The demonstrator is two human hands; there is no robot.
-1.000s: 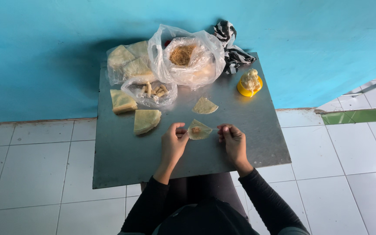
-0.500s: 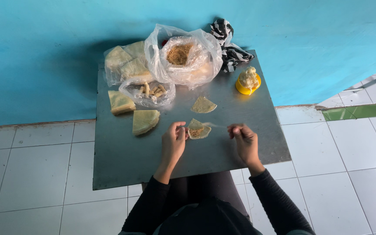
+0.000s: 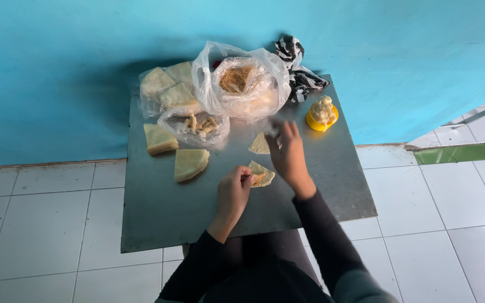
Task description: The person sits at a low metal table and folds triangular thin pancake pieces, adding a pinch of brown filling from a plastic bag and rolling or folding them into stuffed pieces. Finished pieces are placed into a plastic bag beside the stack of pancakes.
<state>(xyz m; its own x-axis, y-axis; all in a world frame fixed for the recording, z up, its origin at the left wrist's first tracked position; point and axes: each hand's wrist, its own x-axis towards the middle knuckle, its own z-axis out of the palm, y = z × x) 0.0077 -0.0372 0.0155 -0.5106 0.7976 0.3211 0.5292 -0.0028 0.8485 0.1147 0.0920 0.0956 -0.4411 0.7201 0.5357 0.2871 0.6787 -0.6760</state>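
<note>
Sitting over a grey metal surface [image 3: 158, 224] set against a blue wall, a person in black sleeves works with thin pastry wrappers. At far left, a stack of triangular wrappers [image 3: 160, 139] lies beside a folded half-round stack [image 3: 191, 164], with a bag of more wrappers [image 3: 166, 90] and a small bag of pale sticks [image 3: 197, 124] behind them. The left hand [image 3: 234, 192] pinches the edge of a filled, folded wrapper [image 3: 262, 174] that rests on the surface near its middle. The right hand [image 3: 288, 154] hovers just beyond it, fingers loosely spread and holding nothing visible, partly covering another flat wrapper [image 3: 259, 145]. Behind stands a large clear bag of shredded filling [image 3: 242, 81]. Further right lie a black-and-white bag [image 3: 298, 73] and a small yellow cup [image 3: 321, 116].
</note>
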